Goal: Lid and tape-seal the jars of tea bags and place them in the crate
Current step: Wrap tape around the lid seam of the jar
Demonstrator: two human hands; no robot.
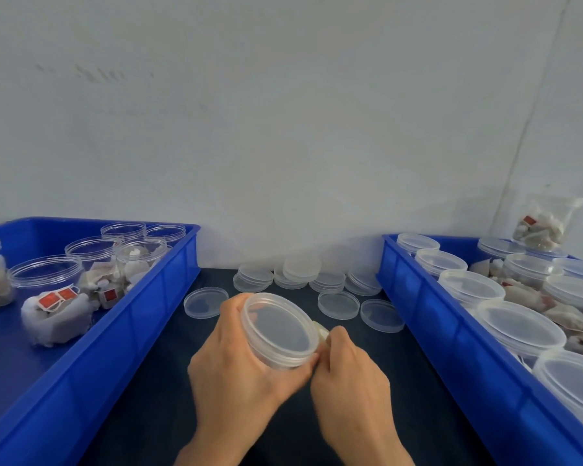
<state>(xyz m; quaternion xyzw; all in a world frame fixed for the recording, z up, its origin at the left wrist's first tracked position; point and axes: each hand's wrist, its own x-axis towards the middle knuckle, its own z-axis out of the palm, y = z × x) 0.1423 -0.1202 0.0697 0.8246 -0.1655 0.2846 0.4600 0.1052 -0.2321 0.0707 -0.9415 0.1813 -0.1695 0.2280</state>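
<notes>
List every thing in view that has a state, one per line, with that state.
held jar: lidded, tilted, off the table
left hand: grips the held jar
right hand: pinches something small at the jar's rim, likely tape
left crate jars: unlidded, some hold tea bags
right crate jars: lidded
loose lids: on the table, some stacked

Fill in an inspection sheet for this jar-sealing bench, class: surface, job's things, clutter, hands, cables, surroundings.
Surface: dark bench between two blue crates.
Job's things: lidded jar held tilted; left crate holds open jars and loose tea bags; right crate holds lidded jars; spare lids stacked and scattered behind.
Clutter: bag of tea bags at the far right corner.
Hands: left hand grips the jar; right hand pinches something pale at its rim, maybe tape.
Cables: nothing seen.
Surroundings: plain white wall.
</notes>
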